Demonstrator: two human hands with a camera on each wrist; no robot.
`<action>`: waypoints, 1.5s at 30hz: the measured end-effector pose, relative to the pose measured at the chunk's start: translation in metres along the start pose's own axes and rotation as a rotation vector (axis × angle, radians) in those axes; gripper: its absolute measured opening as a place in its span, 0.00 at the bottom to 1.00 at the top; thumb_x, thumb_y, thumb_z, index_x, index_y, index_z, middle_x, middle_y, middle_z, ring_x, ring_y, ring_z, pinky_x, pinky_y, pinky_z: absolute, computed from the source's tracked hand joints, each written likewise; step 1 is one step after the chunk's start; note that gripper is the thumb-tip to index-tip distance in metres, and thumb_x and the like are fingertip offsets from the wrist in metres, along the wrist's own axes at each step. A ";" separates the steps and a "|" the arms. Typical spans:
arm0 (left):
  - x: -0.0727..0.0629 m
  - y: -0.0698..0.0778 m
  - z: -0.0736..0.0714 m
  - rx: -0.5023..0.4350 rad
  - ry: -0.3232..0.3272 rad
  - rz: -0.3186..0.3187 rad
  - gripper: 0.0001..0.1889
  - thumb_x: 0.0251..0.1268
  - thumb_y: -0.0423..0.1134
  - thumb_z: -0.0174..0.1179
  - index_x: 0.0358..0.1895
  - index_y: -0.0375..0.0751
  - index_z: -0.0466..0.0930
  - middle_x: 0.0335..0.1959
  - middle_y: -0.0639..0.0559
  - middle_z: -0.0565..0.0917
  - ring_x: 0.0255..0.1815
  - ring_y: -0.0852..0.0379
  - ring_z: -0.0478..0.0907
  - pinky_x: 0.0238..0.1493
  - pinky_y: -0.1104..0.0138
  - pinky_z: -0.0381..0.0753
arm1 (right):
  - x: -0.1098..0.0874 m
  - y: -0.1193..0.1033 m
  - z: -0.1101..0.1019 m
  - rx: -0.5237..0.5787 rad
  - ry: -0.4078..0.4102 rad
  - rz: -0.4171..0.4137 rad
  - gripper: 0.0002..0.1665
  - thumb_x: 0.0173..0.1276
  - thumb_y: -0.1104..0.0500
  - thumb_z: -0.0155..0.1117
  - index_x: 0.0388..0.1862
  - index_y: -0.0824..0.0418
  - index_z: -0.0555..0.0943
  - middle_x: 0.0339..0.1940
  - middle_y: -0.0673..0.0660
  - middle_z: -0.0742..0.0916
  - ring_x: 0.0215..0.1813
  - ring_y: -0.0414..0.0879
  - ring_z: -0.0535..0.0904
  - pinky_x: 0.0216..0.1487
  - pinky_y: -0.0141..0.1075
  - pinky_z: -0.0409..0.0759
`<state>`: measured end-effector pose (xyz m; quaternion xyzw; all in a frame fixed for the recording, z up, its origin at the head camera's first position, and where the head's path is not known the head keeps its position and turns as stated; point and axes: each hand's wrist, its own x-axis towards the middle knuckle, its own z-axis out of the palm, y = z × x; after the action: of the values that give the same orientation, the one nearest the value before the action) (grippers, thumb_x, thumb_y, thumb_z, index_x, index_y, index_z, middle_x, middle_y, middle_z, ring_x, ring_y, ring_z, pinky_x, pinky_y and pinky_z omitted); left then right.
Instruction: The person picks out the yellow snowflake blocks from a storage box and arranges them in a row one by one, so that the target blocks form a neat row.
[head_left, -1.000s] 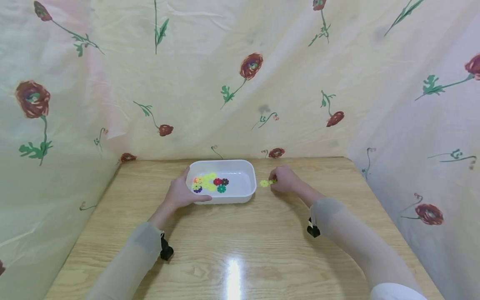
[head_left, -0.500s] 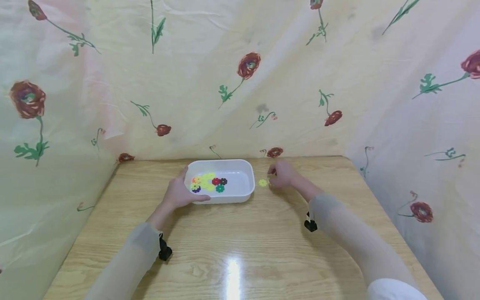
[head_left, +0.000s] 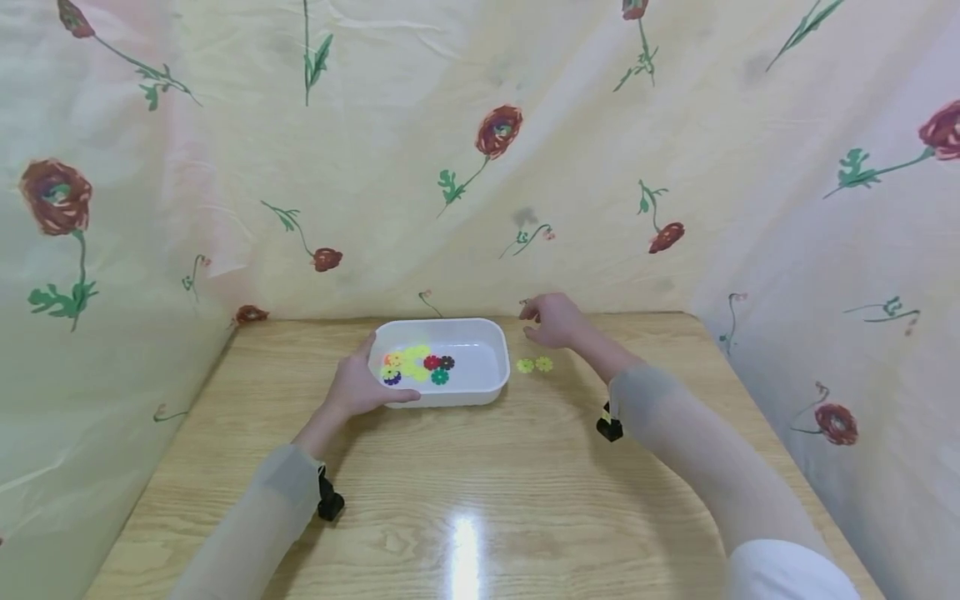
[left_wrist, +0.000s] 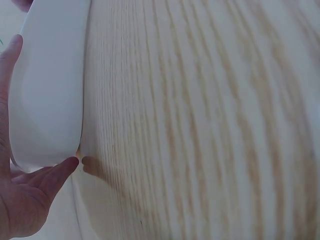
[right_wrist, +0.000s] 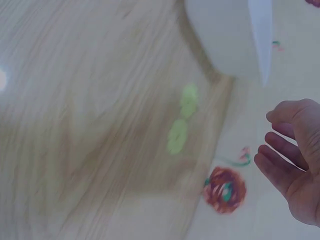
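A white plastic tub [head_left: 457,400] sits toward the back of the table, its left end gripped by my left hand [head_left: 356,387]. The thumb lies along the tub's front side, and the left wrist view shows fingers [left_wrist: 60,175] against its end wall. Inside, on the left half, are several flower-shaped plastic discs: yellow [head_left: 418,360], red [head_left: 432,362], green [head_left: 440,377] and dark ones. Right of the tub, two yellow discs [head_left: 535,365] lie flat side by side. My right hand [head_left: 555,321] hovers behind them, fingers loosely bent and holding nothing.
The wooden table [head_left: 405,483] runs back to a flower-printed cloth [head_left: 390,167], which also hangs at both sides. Black wrist cameras [head_left: 330,500] hang under the sleeves. A bright reflection shines on the table's front.
My right hand has let go of one yellow disc beside the other, then lifted up and back from them. The left hand and tub stay nearly still; the head view shifted slightly.
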<state>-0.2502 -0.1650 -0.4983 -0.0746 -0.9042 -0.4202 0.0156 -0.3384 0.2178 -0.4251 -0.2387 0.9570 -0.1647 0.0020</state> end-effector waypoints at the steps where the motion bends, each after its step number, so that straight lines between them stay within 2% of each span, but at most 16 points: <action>1: 0.000 0.000 0.000 0.000 0.001 -0.001 0.71 0.37 0.63 0.87 0.86 0.48 0.53 0.66 0.42 0.81 0.57 0.45 0.79 0.64 0.48 0.81 | 0.003 -0.005 0.000 0.005 -0.003 0.002 0.17 0.66 0.60 0.70 0.51 0.66 0.89 0.51 0.65 0.92 0.51 0.59 0.90 0.57 0.52 0.87; 5: 0.001 -0.001 -0.001 0.013 -0.003 -0.009 0.74 0.34 0.67 0.87 0.87 0.47 0.52 0.67 0.41 0.80 0.58 0.44 0.79 0.66 0.46 0.80 | 0.011 -0.022 0.000 0.012 -0.015 -0.014 0.17 0.67 0.60 0.70 0.52 0.65 0.89 0.51 0.64 0.92 0.53 0.59 0.90 0.55 0.53 0.87; 13: 0.004 -0.002 0.000 0.016 -0.013 -0.023 0.77 0.33 0.70 0.86 0.88 0.44 0.49 0.70 0.40 0.79 0.60 0.44 0.78 0.69 0.45 0.79 | 0.026 -0.046 0.011 0.042 -0.019 -0.045 0.14 0.69 0.60 0.70 0.51 0.64 0.90 0.49 0.62 0.93 0.52 0.57 0.89 0.56 0.48 0.88; 21: 0.000 0.002 -0.003 0.028 -0.010 -0.031 0.76 0.35 0.67 0.86 0.87 0.42 0.49 0.71 0.38 0.78 0.61 0.43 0.77 0.70 0.44 0.78 | 0.040 -0.072 0.027 0.013 -0.059 -0.076 0.16 0.70 0.59 0.71 0.55 0.63 0.89 0.50 0.59 0.93 0.53 0.54 0.88 0.58 0.47 0.86; 25: -0.001 0.001 -0.004 0.025 -0.013 -0.047 0.74 0.37 0.64 0.87 0.87 0.42 0.50 0.72 0.38 0.76 0.63 0.42 0.76 0.71 0.43 0.77 | 0.043 -0.092 0.033 0.045 -0.106 -0.078 0.17 0.71 0.60 0.71 0.57 0.63 0.89 0.52 0.59 0.92 0.54 0.53 0.87 0.59 0.46 0.86; 29: -0.001 0.000 -0.004 0.028 -0.009 -0.059 0.73 0.38 0.63 0.87 0.87 0.43 0.50 0.72 0.39 0.76 0.64 0.42 0.76 0.71 0.43 0.77 | 0.045 -0.106 0.038 0.064 -0.137 -0.115 0.18 0.71 0.60 0.70 0.58 0.63 0.88 0.54 0.60 0.92 0.56 0.54 0.87 0.59 0.44 0.86; 32: 0.000 0.000 -0.003 0.030 0.001 -0.057 0.74 0.37 0.64 0.87 0.87 0.43 0.50 0.72 0.38 0.76 0.63 0.41 0.77 0.70 0.43 0.78 | 0.047 -0.113 0.042 0.068 -0.138 -0.134 0.18 0.71 0.61 0.70 0.58 0.64 0.87 0.54 0.60 0.92 0.56 0.53 0.87 0.60 0.44 0.86; 38: 0.001 -0.001 0.000 0.027 0.001 -0.044 0.74 0.36 0.64 0.87 0.87 0.43 0.51 0.72 0.38 0.77 0.64 0.42 0.77 0.71 0.44 0.78 | 0.048 -0.121 0.050 0.080 -0.172 -0.117 0.17 0.71 0.61 0.72 0.58 0.63 0.88 0.55 0.59 0.91 0.57 0.53 0.87 0.61 0.44 0.86; 45: 0.001 -0.002 0.001 0.028 0.006 -0.041 0.73 0.39 0.62 0.87 0.87 0.41 0.50 0.73 0.37 0.76 0.65 0.41 0.76 0.70 0.43 0.78 | 0.052 -0.131 0.065 0.049 -0.205 -0.145 0.16 0.72 0.61 0.71 0.56 0.62 0.89 0.56 0.58 0.92 0.58 0.52 0.87 0.63 0.44 0.86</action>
<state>-0.2518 -0.1652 -0.5001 -0.0543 -0.9113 -0.4079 0.0109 -0.3196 0.0648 -0.4409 -0.3228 0.9277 -0.1626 0.0937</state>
